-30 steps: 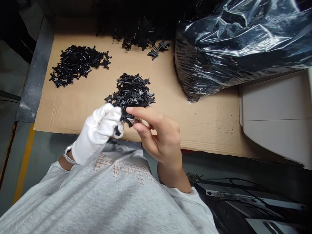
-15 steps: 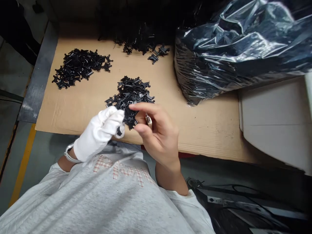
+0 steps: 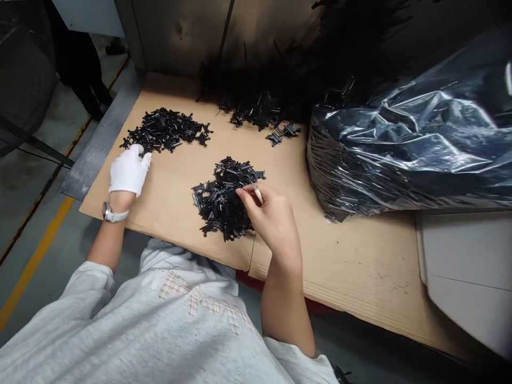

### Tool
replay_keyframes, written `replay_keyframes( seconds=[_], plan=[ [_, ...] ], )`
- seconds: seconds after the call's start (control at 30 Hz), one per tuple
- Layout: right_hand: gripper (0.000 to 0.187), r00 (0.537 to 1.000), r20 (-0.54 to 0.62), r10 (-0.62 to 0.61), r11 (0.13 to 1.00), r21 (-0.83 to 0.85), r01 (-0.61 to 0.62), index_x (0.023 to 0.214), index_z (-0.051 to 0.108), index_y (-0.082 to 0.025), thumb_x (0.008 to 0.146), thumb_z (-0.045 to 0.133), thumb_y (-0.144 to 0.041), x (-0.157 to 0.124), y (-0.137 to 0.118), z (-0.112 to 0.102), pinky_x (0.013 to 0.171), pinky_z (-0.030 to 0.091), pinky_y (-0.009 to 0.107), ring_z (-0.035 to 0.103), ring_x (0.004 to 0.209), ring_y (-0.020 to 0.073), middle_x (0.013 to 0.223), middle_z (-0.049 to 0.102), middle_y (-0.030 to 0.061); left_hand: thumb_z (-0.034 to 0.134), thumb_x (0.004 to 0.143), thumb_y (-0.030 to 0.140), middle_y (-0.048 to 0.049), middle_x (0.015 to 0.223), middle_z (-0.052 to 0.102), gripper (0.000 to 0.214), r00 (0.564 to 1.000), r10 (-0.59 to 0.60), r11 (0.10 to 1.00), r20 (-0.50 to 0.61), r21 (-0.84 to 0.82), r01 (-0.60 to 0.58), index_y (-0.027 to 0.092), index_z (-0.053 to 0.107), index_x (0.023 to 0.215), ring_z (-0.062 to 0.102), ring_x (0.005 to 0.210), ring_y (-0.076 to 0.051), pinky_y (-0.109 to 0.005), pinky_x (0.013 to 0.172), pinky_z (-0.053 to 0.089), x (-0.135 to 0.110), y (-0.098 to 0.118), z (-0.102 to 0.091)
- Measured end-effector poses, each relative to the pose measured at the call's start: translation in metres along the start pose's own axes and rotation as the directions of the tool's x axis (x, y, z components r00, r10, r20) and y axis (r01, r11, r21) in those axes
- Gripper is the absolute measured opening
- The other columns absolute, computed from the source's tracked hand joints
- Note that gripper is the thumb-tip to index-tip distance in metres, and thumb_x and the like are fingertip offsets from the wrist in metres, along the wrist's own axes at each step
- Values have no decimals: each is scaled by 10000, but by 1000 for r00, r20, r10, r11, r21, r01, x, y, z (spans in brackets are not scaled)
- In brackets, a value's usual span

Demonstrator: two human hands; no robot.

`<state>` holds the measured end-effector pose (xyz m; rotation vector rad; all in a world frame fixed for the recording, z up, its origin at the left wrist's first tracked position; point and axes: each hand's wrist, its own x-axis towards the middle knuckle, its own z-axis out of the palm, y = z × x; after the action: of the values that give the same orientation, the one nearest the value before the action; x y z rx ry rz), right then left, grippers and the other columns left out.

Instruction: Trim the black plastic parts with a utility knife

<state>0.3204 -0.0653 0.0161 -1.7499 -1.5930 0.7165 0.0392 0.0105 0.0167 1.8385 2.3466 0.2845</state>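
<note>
**Spotter:** You're reaching your bare right hand into the heap of black moulded plastic pieces at centre frame. Are you picking through it one piece at a time?

**Checker:** That's how it looks to me. You're working at the heap's right edge, bringing your thumb and index fingertips together on the pieces. I can't tell whether you're actually gripping one.

**Spotter:** And your gloved left hand is sitting toward the left of the frame, its fingers bunched just beside the upper-left heap. I can't tell whether you're clenching anything or holding it empty.

**Checker:** Your next move is calling for care, I'd judge: you're dealing with tangled arms, so any piece needs working free before it's lifted.

**Spotter:** Which way are they pointing?

**Checker:** Every which way. No single piece shows a clear long axis, but the heap is stretching roughly from upper right to lower left, lying on the cardboard sheet, left of the black plastic bag.
</note>
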Motion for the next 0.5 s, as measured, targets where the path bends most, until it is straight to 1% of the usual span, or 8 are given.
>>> replay_keyframes(
  seconds=[0.07,0.13,0.23,0.33,0.4,0.43,0.47,0.5],
  plan=[
    [312,999,-33,15,1000,-23,-15,725,555,-227,899,591,-483,1,2,3,574,304,292,403,533,144,554,463,-45,526,937,479,-183,1198,747,425,1000,-19,999,-8,40,19,186,641,1222,679,1124,-363,-436,905,494,19,-4,6],
    [307,999,-43,21,999,-25,-22,794,591,-220,909,589,-505,-1,3,4,581,312,290,410,538,145,573,479,-44,558,917,475,-209,1180,748,417,999,-31,998,13,53,30,158,666,1165,687,1081,-363,-423,871,489,28,-3,12],
    [266,997,-73,8,1000,-10,-9,841,618,-213,917,593,-466,-7,2,-1,587,323,291,413,542,141,608,518,-34,515,944,413,-218,1161,746,342,1000,-27,998,12,61,26,151,678,1092,688,1027,-343,-404,834,469,29,-1,16],
    [226,989,-143,-22,999,22,25,836,624,-208,917,605,-418,-14,0,-9,575,330,289,431,546,137,636,555,-21,430,990,407,-205,1147,742,358,1000,6,997,-29,71,-4,161,681,1057,675,1038,-335,-399,840,448,21,-2,10],
    [218,983,-180,-41,996,75,55,832,634,-205,919,621,-405,-18,-6,-13,556,335,281,444,547,130,641,559,-23,422,1002,414,-181,1086,752,370,993,64,998,-104,35,-60,166,696,1023,678,1016,-322,-393,840,444,9,0,5],
    [219,983,-179,-48,989,127,71,838,641,-204,924,626,-405,-20,-10,-14,541,336,274,446,542,124,632,549,-29,436,1003,416,-162,1044,757,366,981,116,993,-155,-9,-118,170,706,1005,683,988,-307,-385,837,447,1,4,3],
    [222,985,-165,-54,978,192,86,856,652,-201,928,629,-410,-22,-14,-13,524,337,266,445,535,118,629,539,-36,456,1002,424,-143,1004,761,361,960,183,977,-213,-68,-201,173,716,999,687,947,-286,-375,830,452,-10,8,2],
    [227,990,-127,-60,956,277,94,870,658,-201,937,623,-415,-24,-20,-10,501,332,255,437,520,111,608,513,-49,477,1001,430,-122,975,765,353,926,265,942,-269,-131,-308,180,726,1005,688,907,-261,-361,824,457,-22,14,2]
  ],
)
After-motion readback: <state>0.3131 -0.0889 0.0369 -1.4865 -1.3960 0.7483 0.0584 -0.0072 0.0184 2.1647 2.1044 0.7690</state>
